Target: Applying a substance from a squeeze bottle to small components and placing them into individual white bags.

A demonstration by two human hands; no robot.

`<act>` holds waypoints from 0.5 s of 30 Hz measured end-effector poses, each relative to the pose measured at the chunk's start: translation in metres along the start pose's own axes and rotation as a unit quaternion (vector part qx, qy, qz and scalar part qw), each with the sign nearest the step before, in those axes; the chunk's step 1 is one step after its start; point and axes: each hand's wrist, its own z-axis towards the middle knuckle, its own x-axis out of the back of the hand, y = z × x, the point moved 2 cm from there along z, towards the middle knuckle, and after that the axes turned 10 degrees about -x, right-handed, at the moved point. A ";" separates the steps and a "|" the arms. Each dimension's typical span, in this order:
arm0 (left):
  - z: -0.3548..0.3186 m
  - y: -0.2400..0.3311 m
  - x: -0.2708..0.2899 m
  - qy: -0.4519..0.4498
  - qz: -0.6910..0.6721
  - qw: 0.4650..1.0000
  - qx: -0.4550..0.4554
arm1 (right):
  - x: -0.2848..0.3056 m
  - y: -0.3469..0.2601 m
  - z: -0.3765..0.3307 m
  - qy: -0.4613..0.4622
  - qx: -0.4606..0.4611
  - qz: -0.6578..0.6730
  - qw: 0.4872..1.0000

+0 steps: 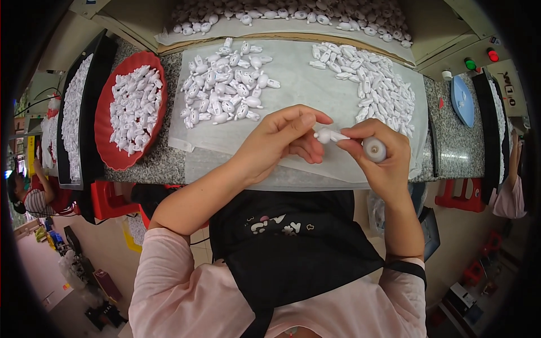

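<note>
A small white plastic figure [325,135] with a round head is pinched between the thumb and forefinger of my right hand [389,149]. That same hand also keeps a whitish round-ended handle [374,150] in its curled fingers; its other end is hidden. My left hand [290,132] is open beside the figure's head, its fingers apart and half bent, with nothing seen in them. Beyond my left hand lies a loose pile of white figures with small faces [225,84]. Past my right hand, slimmer white pieces [375,84] are heaped on the white sheet [293,73].
A red scalloped tray [103,132] of white figures stands at the left. More pieces [293,14] lie under the machine at the back. At the right are a blue dish [462,101] and a control panel with green and red buttons [482,59]. Other people sit at both sides.
</note>
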 end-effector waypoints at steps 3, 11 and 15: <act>-0.002 -0.003 -0.003 -0.005 0.112 0.990 -0.085 | -0.001 0.002 -0.002 0.009 -0.003 0.003 1.000; -0.008 0.007 -0.018 0.021 0.452 0.849 -0.274 | -0.004 -0.002 -0.006 0.008 0.048 -0.019 0.999; -0.008 0.008 -0.018 0.004 0.494 0.815 -0.304 | -0.003 0.001 -0.006 -0.008 0.064 -0.016 0.998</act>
